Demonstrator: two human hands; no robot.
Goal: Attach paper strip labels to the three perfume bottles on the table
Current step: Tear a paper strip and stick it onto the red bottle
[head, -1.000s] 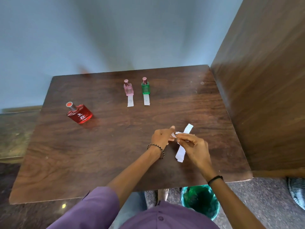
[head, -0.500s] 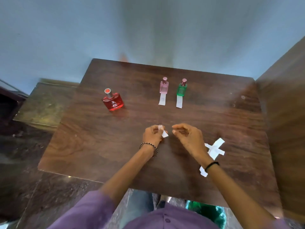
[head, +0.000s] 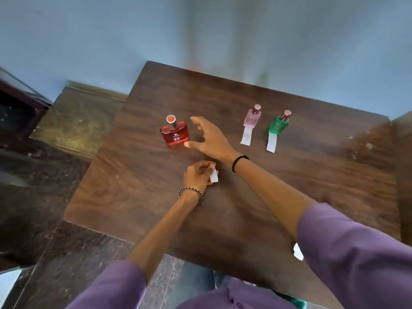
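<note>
- Red perfume bottle upright nearest the desk's left edge, no strip on it.
- Left hand near mid-desk, fingers pinched on a small paper strip.
- Right hand spread wide and empty, thumb just beside the red bottle's lower right corner.
- Pink bottle toward the far edge, white strip hanging from its base.
- Green bottle just beside it, nearer the right edge, with its own strip.
- Scrap of white paper near the front edge, partly hidden by a purple sleeve.
</note>
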